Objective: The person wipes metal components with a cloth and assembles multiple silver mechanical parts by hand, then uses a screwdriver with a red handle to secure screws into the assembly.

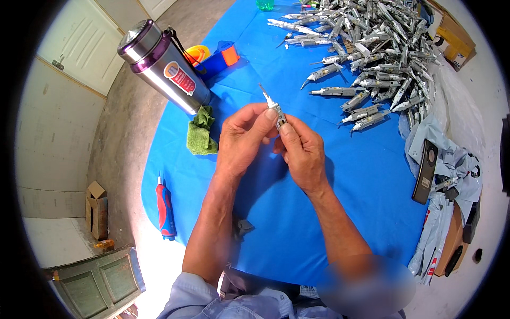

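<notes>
Between my two hands, over the middle of the blue cloth, is a slim white-and-grey device (272, 105) with a thin metal shaft pointing up and to the left. My left hand (243, 133) grips its upper part, thumb pressed on the white section. The fingers of my right hand (305, 151) close round its lower end, which they partly hide. A large heap of similar slim devices (372, 58) covers the far right of the table. Left of my left hand lies a crumpled green cloth (201, 135).
A steel-and-purple thermos (164, 66) stands at the far left beside a blue-and-orange tape dispenser (220, 61). The red-and-blue electric screwdriver (165, 209) lies near the left edge. On the right, a dark phone (425, 173) rests among grey plastic bags (451, 154). A cardboard box (454, 42) sits beyond.
</notes>
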Motion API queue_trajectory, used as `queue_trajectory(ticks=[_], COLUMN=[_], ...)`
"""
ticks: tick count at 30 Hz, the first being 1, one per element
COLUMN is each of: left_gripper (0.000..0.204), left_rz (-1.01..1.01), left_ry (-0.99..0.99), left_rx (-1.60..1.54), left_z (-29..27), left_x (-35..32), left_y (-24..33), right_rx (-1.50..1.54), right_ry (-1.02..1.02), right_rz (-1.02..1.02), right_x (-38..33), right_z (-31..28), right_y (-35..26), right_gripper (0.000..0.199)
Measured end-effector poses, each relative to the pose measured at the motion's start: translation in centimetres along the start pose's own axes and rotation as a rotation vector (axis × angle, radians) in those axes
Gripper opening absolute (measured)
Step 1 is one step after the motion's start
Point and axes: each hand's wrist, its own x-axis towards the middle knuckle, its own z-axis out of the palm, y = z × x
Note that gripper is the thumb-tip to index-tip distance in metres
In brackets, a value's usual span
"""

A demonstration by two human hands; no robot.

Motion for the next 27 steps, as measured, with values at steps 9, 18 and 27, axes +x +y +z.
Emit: queue_trajectory(ticks=[9,18,27], left_gripper=[0.023,0.022,0.024], left_rz=[-0.015,-0.012,-0.009], left_ry=[-0.005,-0.014,-0.014], left_rx=[-0.014,-0.024,0.045], left_z=[0.19,0.21,0.03], left_x=[-0.06,-0.08,-0.03], left_y=[0.13,0.11,0.00], right_rx=[0.072,0.075,0.071], right_ry=[0.013,0.009,0.012], right_rz=[0.035,0.040,0.059], right_x=[0.19,0.20,0.20], right_z=[-0.18,-0.30,-0.37], right_y=[0.13,0.28,0.34], right_gripper=[0.036,0.039,0.039])
